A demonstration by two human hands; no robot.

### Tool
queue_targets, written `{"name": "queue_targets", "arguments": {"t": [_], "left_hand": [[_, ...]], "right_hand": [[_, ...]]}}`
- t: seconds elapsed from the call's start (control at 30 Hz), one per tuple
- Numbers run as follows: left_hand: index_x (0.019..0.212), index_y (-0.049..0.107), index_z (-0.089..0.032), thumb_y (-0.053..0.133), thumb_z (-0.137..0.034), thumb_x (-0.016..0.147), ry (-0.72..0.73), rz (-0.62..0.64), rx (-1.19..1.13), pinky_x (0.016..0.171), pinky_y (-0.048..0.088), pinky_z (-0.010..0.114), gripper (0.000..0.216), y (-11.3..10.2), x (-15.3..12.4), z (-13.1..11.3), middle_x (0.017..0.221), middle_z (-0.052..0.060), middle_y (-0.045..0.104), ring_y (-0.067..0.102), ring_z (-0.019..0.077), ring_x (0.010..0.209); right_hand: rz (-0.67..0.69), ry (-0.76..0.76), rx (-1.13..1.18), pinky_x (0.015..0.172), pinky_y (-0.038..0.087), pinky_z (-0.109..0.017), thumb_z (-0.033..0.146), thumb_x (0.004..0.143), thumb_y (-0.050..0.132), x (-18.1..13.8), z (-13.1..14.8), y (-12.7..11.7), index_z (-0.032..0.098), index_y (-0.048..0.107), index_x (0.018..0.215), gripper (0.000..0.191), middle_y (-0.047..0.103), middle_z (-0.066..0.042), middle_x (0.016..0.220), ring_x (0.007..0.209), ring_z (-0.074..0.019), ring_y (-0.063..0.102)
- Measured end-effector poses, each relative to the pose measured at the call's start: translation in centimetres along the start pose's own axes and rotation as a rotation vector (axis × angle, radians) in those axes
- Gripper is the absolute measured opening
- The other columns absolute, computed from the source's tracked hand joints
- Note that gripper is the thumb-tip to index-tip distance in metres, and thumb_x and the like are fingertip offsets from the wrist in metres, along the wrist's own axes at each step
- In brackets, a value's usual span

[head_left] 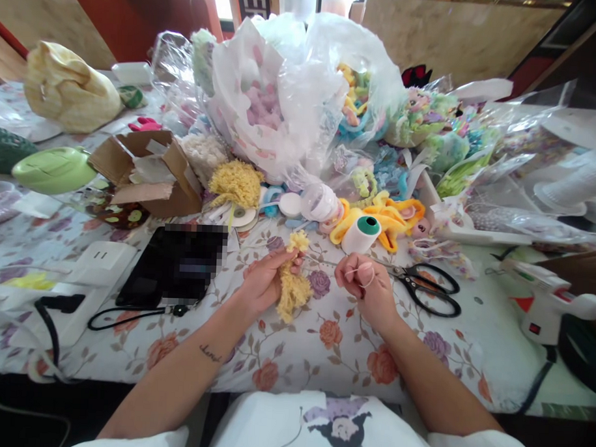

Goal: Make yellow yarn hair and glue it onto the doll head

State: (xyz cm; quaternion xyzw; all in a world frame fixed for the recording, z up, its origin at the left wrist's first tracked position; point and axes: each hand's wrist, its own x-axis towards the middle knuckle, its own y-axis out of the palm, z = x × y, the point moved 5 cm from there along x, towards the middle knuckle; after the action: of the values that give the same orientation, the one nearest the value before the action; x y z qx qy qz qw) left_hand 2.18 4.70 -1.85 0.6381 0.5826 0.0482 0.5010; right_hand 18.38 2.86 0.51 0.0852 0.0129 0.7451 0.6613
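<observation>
My left hand (269, 278) is closed around a strand of fluffy yellow yarn (295, 294), gathered in at the middle, with one tuft above the fingers and a longer one hanging below. My right hand (367, 288) is closed on a thin white thread (359, 272), which loops over its fingers and stretches toward the yarn. Behind the right hand stands a white thread spool (361, 235) with a green core. Black-handled scissors (430, 290) lie just right of that hand, their blades partly hidden by it.
A blurred-screen black tablet (172, 265) and a white power strip (75, 294) lie at left. A cardboard box (150, 173), a yellow yarn ball (237, 184) and plastic bags of plush pieces (302, 106) crowd the back. A glue gun (544, 304) stands at right.
</observation>
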Motion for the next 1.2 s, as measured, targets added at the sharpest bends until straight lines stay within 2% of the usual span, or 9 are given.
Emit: {"name": "queue_targets", "arguments": {"t": [0.13, 0.3, 0.4, 0.5, 0.6, 0.73, 0.93, 1.13, 1.2], "left_hand": [[0.076, 0.059, -0.008, 0.058, -0.008, 0.078, -0.009, -0.02, -0.036, 0.047, 0.043, 0.013, 0.002, -0.28, 0.24, -0.06, 0.065, 0.002, 0.054, 0.049, 0.0035, 0.05], [0.079, 0.06, -0.007, 0.06, -0.009, 0.078, -0.021, -0.006, -0.032, 0.049, 0.045, 0.012, 0.002, -0.59, 0.6, 0.07, 0.066, 0.002, 0.054, 0.05, 0.0036, 0.052], [0.08, 0.061, -0.007, 0.06, -0.009, 0.078, -0.025, 0.015, -0.026, 0.05, 0.045, 0.013, 0.003, -0.63, 0.68, 0.19, 0.066, 0.002, 0.054, 0.051, 0.004, 0.052], [0.079, 0.061, -0.007, 0.059, -0.008, 0.078, -0.021, 0.005, -0.031, 0.05, 0.045, 0.013, 0.002, -0.7, 0.66, 0.22, 0.066, 0.002, 0.055, 0.051, 0.0043, 0.053], [0.078, 0.061, -0.006, 0.057, -0.007, 0.079, -0.013, -0.01, -0.028, 0.05, 0.045, 0.013, 0.004, -0.65, 0.55, 0.18, 0.067, 0.003, 0.056, 0.051, 0.0045, 0.053], [0.077, 0.062, -0.007, 0.058, -0.006, 0.078, -0.024, -0.016, -0.027, 0.049, 0.046, 0.014, 0.004, -0.45, 0.35, 0.21, 0.067, 0.003, 0.056, 0.051, 0.0046, 0.052], [0.076, 0.061, -0.007, 0.058, -0.007, 0.078, -0.038, -0.02, -0.04, 0.049, 0.045, 0.014, 0.004, -0.36, 0.27, 0.26, 0.066, 0.003, 0.056, 0.051, 0.0049, 0.052], [0.076, 0.061, -0.007, 0.057, -0.005, 0.078, -0.042, -0.022, -0.042, 0.049, 0.044, 0.014, 0.005, -0.3, 0.25, 0.23, 0.066, 0.004, 0.056, 0.05, 0.0047, 0.052], [0.076, 0.06, -0.007, 0.056, -0.005, 0.078, -0.042, -0.027, -0.042, 0.049, 0.044, 0.013, 0.006, -0.26, 0.27, 0.23, 0.066, 0.004, 0.056, 0.051, 0.0047, 0.052]], "right_hand": [[0.016, 0.082, 0.126, 0.044, 0.01, -0.026, 0.07, 0.081, 0.041, -0.05, -0.16, 0.13, 0.021, 0.037, 0.063, 0.051, 0.057, -0.001, 0.058, 0.042, -0.0081, 0.02], [0.028, 0.065, 0.107, 0.044, 0.015, -0.027, 0.07, 0.08, 0.04, -0.01, 0.29, 0.21, 0.02, 0.033, 0.046, 0.061, 0.052, -0.002, 0.053, 0.042, -0.0083, 0.025], [0.019, 0.08, 0.086, 0.044, 0.015, -0.027, 0.07, 0.08, 0.04, 0.04, 0.19, 0.04, 0.018, 0.044, 0.046, 0.062, 0.055, -0.003, 0.057, 0.042, -0.0077, 0.024], [0.021, 0.08, 0.083, 0.045, 0.013, -0.026, 0.068, 0.077, 0.048, 0.09, 0.03, -0.13, 0.017, 0.059, 0.063, 0.054, 0.06, -0.003, 0.068, 0.043, -0.0066, 0.022], [0.024, 0.081, 0.123, 0.046, 0.012, -0.025, 0.063, 0.073, 0.059, 0.12, -0.21, -0.24, 0.019, 0.058, 0.072, 0.045, 0.053, 0.0, 0.067, 0.045, -0.0064, 0.022], [0.041, 0.097, 0.128, 0.045, 0.012, -0.024, 0.062, 0.07, 0.063, 0.12, -0.54, -0.27, 0.02, 0.056, 0.076, 0.043, 0.042, 0.004, 0.062, 0.046, -0.0066, 0.021], [0.079, 0.078, 0.068, 0.046, 0.018, -0.023, 0.059, 0.067, 0.067, 0.27, -0.28, -0.11, 0.021, 0.059, 0.085, 0.042, 0.047, 0.001, 0.072, 0.053, -0.0086, 0.03], [0.112, 0.074, 0.144, 0.047, 0.019, -0.023, 0.054, 0.067, 0.07, 0.39, -0.19, 0.08, 0.02, 0.052, 0.07, 0.039, 0.039, 0.004, 0.064, 0.051, -0.0078, 0.026], [0.144, 0.076, 0.163, 0.047, 0.02, -0.023, 0.057, 0.067, 0.069, 0.32, -0.11, 0.22, 0.021, 0.055, 0.073, 0.04, 0.039, 0.004, 0.065, 0.051, -0.008, 0.027]]}}
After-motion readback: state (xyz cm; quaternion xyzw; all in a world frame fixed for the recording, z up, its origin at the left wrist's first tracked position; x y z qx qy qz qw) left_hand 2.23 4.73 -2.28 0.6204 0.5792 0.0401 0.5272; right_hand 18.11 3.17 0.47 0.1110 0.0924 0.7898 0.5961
